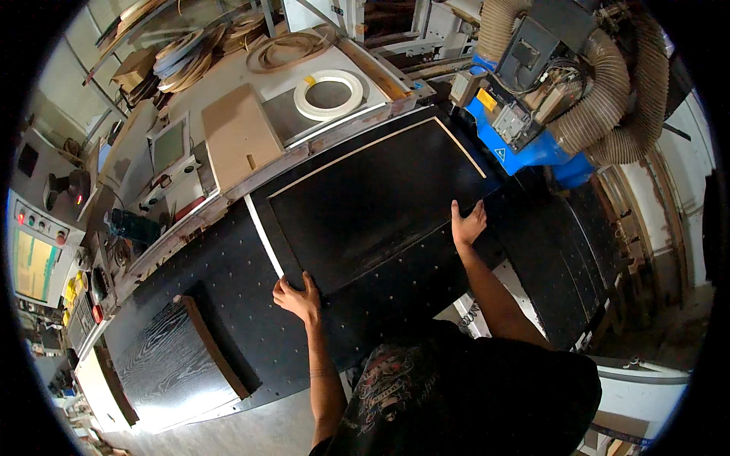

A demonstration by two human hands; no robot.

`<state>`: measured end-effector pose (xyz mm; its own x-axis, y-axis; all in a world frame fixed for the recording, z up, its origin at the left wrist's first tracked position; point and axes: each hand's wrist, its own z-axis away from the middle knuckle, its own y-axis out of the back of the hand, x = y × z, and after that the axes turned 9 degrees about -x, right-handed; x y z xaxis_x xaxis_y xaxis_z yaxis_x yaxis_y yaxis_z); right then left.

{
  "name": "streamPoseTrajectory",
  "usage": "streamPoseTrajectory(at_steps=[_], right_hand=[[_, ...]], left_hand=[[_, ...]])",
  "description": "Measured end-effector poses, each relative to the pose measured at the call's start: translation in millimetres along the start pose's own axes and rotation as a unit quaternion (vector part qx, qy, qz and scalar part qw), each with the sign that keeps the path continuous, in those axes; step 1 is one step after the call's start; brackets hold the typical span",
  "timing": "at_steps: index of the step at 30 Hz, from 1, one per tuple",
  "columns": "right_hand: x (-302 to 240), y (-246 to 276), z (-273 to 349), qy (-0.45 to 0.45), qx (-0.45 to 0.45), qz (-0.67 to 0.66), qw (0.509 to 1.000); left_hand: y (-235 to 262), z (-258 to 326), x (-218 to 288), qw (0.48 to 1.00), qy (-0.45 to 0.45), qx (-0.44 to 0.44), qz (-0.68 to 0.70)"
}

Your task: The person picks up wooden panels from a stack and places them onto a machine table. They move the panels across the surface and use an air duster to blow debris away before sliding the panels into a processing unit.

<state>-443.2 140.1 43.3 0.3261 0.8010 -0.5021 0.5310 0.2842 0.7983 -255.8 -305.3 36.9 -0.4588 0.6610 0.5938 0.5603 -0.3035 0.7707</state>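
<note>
A large black panel (365,205) lies in front of me on a black, dotted machine table (262,319). Pale strips run along its far and right edges, and a white strip (264,237) runs on its left side. At the panel's near left corner, my left hand (299,299) grips the edge, thumb apart from curled fingers. My right hand (468,224) holds the near edge close to the right corner, thumb and fingers on either side. The fingers' undersides are hidden.
A blue machine head (525,152) with thick ribbed hoses stands at the far right. Beyond the panel, a bench carries a white tape roll (328,95) and a beige board (239,137). A wood-grained black panel (179,365) lies left, near a control screen (34,262).
</note>
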Motion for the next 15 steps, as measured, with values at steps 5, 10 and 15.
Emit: streamPoseTrajectory(at_steps=[5,10,15], right_hand=[[1.3,0.9,-5.5,-0.009,0.002,-0.001,1.0],[3.8,-3.6,-11.1,-0.028,0.025,0.018,0.999],[1.4,-6.9,-8.5,-0.027,0.042,0.042,0.998]], left_hand=[[-2.3,3.4,9.2,1.0,0.0,-0.004,0.002],[0.0,4.5,16.5,1.0,0.003,-0.012,-0.008],[3.7,4.6,20.7,0.999,0.017,-0.022,0.017]])
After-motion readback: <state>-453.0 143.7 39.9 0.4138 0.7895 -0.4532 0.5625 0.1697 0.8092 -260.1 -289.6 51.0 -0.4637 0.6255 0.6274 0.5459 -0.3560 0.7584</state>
